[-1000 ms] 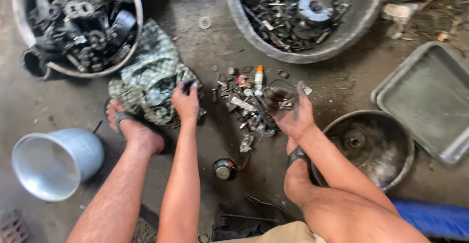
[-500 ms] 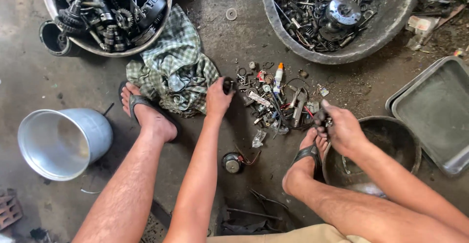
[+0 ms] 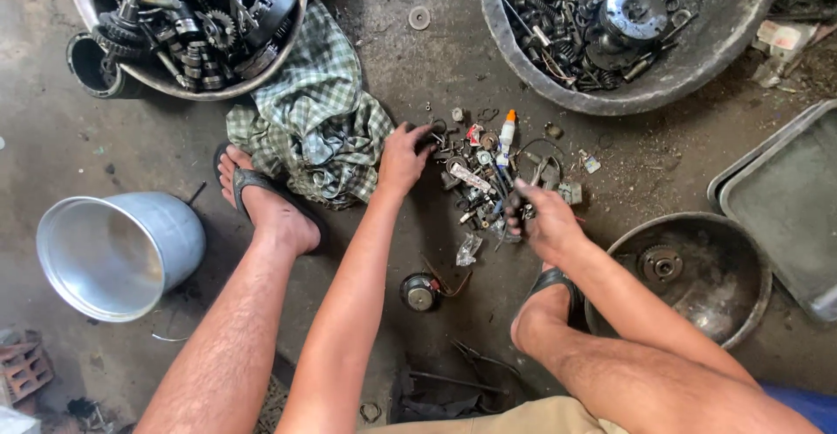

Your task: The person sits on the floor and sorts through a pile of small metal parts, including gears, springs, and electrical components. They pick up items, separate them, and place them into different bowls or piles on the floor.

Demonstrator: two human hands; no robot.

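I squat on a concrete floor over a pile of small metal parts (image 3: 485, 165), with screws, wires and a small white tube with an orange cap (image 3: 506, 126). My left hand (image 3: 401, 162) rests at the pile's left edge, its fingertips pinched on a small dark part (image 3: 427, 138) beside a green checked cloth (image 3: 316, 120). My right hand (image 3: 547, 222) is at the pile's near right side, its fingers closed around a few small metal pieces (image 3: 520, 200). My sandalled feet flank both arms.
A metal basin of gears (image 3: 288, 28) stands at the far left, a grey basin of springs and scrap (image 3: 671, 85) at the far right. A dark bowl holding a gear (image 3: 741, 251), a grey tray (image 3: 789, 198), a tipped aluminium pot (image 3: 118, 251), a round part (image 3: 420, 292) and pliers (image 3: 478, 362) lie around me.
My right hand has come back left from beside the dark bowl to the pile's near edge. My left hand stays at the pile's left side. The view has shifted slightly.
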